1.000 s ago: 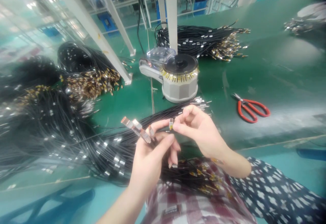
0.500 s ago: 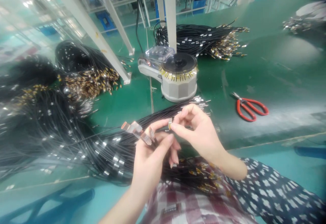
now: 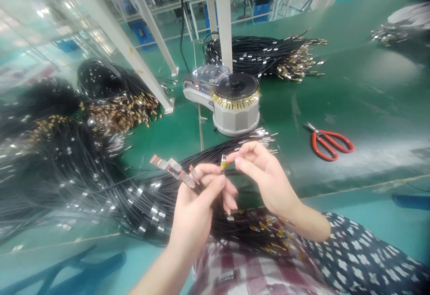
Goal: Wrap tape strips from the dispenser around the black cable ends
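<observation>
My left hand (image 3: 201, 201) grips several black cables, whose flat metal connectors (image 3: 174, 169) stick out on its left side. Between its thumb and forefinger, one connector with yellow tape (image 3: 223, 162) stands upright. My right hand (image 3: 260, 167) is beside that connector, its forefinger at the yellow tape and its thumb close by; whether the fingers pinch anything is too small to tell. Below the hands, a bundle of cables with yellow-taped ends (image 3: 265, 230) lies over the lap.
A round grey tape dispenser (image 3: 236, 116) stands beyond the hands. Red-handled pliers (image 3: 331, 144) lie to the right. Cable piles (image 3: 117, 107) cover the left side, with another bundle (image 3: 262, 55) behind the dispenser. White posts (image 3: 223, 22) rise from the green table (image 3: 342, 93).
My right thumb has moved off the small connector, and the fingers have shifted slightly right. Yellow tape on the connector shows more clearly. The connectors in my left hand have tilted further left.
</observation>
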Motion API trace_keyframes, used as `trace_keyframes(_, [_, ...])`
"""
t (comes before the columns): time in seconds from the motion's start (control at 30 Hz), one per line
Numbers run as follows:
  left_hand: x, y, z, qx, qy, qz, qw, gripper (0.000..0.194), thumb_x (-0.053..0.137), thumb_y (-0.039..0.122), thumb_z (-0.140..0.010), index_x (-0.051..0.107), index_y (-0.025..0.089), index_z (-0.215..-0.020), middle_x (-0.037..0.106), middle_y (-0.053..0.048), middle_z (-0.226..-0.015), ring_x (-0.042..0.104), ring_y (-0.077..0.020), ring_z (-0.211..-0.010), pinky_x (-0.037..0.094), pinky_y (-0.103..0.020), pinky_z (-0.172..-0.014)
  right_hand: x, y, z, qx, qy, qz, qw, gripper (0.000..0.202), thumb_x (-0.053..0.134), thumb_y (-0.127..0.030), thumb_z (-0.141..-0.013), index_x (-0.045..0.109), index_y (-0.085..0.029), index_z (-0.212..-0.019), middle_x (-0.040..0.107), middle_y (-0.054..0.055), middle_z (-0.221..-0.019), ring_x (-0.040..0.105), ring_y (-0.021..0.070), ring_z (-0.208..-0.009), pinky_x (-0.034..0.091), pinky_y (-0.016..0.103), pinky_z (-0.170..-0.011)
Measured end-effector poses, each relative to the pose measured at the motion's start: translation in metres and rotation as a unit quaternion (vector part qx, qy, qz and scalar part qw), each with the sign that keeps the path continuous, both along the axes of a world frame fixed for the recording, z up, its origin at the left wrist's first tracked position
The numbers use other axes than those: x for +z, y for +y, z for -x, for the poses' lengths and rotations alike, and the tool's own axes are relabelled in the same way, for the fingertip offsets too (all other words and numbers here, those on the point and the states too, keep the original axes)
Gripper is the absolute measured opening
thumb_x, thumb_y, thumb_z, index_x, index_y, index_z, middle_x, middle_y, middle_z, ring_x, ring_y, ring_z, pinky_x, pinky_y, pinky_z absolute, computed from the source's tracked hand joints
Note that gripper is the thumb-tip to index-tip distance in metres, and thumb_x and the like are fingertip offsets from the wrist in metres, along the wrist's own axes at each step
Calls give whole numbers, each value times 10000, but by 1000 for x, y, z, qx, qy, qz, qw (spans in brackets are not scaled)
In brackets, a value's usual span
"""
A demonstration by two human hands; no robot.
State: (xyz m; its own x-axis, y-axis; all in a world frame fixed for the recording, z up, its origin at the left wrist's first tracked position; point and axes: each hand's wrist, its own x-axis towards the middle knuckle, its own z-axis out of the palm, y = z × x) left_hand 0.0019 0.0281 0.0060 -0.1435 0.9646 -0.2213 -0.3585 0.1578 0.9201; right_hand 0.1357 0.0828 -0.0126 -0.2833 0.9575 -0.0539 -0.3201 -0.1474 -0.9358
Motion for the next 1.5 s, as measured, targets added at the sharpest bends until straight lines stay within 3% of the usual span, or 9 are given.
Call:
trace_keyframes(0.1, [-1, -1, 1, 5, -7, -5, 1000, 157, 683, 190, -817, 554, 158, -901, 710, -37, -631, 612, -143, -454, 442, -227, -441, -1, 1, -1, 2, -37, -16, 999, 119, 646, -314, -848, 604, -214, -898, 691, 34, -991, 620, 159, -901, 479, 308, -838])
trace_keyframes(0.23, [-3, -2, 2, -5, -15, -13, 1000, 158, 683, 190, -821, 563, 161, -919, 712, -35, -635, 615, -146, -456, 445, -230, -444, 1, 4, 0, 39, -82, -30, 995, 175, 669, -379, -829, 681, -216, -891, 684, 28, -880, 611, 187, -826, 475, 352, -783])
trace_keyframes(0.5, [-2, -3, 4, -16, -42, -3, 999, 73, 654, 159, -844, 604, 147, -896, 693, -26, -617, 600, -127, -473, 454, -226, -484, 0, 6, 3, 84, 4, 18, 996, 141, 750, -322, -768, 694, -210, -704, 644, -4, -694, 600, 164, -673, 492, 349, -710])
trace_keyframes(0.7, [-4, -2, 10, -52, -67, 28, 996, 66, 646, 202, -863, 637, 143, -836, 619, 7, -527, 526, -87, -393, 379, -193, -438, 3, 14, 1, 146, 29, -2, 989, 83, 752, -226, -758, 714, -190, -693, 669, -10, -753, 602, 124, -737, 480, 288, -784])
trace_keyframes(0.9, [-5, 2, 8, -65, -56, 21, 996, 93, 659, 232, -862, 636, 141, -863, 625, 6, -553, 513, -73, -390, 358, -175, -417, 3, 8, 6, 78, -45, -89, 992, 129, 696, -238, -805, 639, -185, -702, 627, 5, -756, 578, 146, -757, 459, 309, -772])
trace_keyframes(1.03, [-6, 1, 3, -16, -34, 9, 999, 137, 732, 185, -793, 618, 147, -858, 641, 15, -580, 493, -56, -378, 333, -156, -394, 5, 1, 8, 23, -94, -97, 991, 158, 685, -252, -819, 619, -184, -693, 618, 6, -733, 577, 154, -741, 461, 327, -773])
trace_keyframes(1.13, [-4, 0, 4, -10, -34, 12, 999, 120, 736, 173, -786, 621, 138, -797, 664, -3, -573, 494, -55, -364, 336, -158, -394, 5, 2, 7, 39, -78, -79, 993, 154, 711, -264, -800, 644, -180, -690, 639, 8, -730, 592, 154, -746, 471, 329, -779])
trace_keyframes(1.33, [-2, 4, 17, -102, -86, 25, 991, 129, 718, 217, -816, 666, 126, -740, 691, -36, -558, 501, -49, -344, 330, -151, -399, -5, 18, 5, 171, 61, 24, 983, 80, 792, -203, -718, 734, -197, -773, 676, -12, -825, 613, 98, -700, 496, 266, -724])
trace_keyframes(1.5, [-15, 15, 31, -221, -164, 38, 961, 169, 735, 278, -798, 708, 124, -735, 654, -36, -483, 444, -48, -287, 281, -163, -353, -16, 31, 9, 188, 117, -81, 972, 94, 823, -172, -688, 739, -212, -671, 626, -20, -761, 601, 106, -700, 494, 264, -691])
